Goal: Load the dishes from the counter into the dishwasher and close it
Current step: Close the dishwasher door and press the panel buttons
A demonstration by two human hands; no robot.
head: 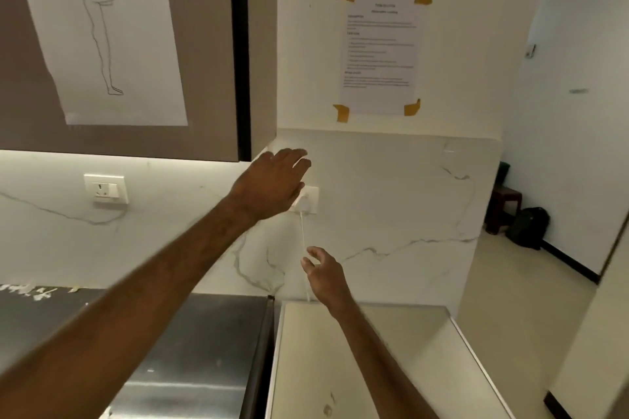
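Far left: drawing (102, 37) taped up, spare wall socket (106, 189) below it, bare steel counter (204, 343) under that. No dishes in view anywhere. Left hand (272, 184) reaches forward at full arm's length, fingers straight and together, flat over the near edge of a second socket plate (311, 201) on the marbled wall; the fingertips cover whatever switch is there, so contact cannot be confirmed. White cord (302, 235) drops from that plate. Right hand (323, 270) hovers lower, fingers loosely curled, thumb and forefinger apart, cord running just beside the fingertips and not clamped. Likely step: powering the machine at the wall before loading. To do it well: press the switch with one fingertip rather than the whole palm, leave the plug seated, keep the right hand off the cord so nothing tugs loose. The pale flat top (367, 367) directly beneath the right hand looks like the dishwasher, cord leading down behind it; its door is out of view, below both hands. Above right: printed notice (379, 51). Far right, on the floor: stool (505, 204), dark bag (527, 226).
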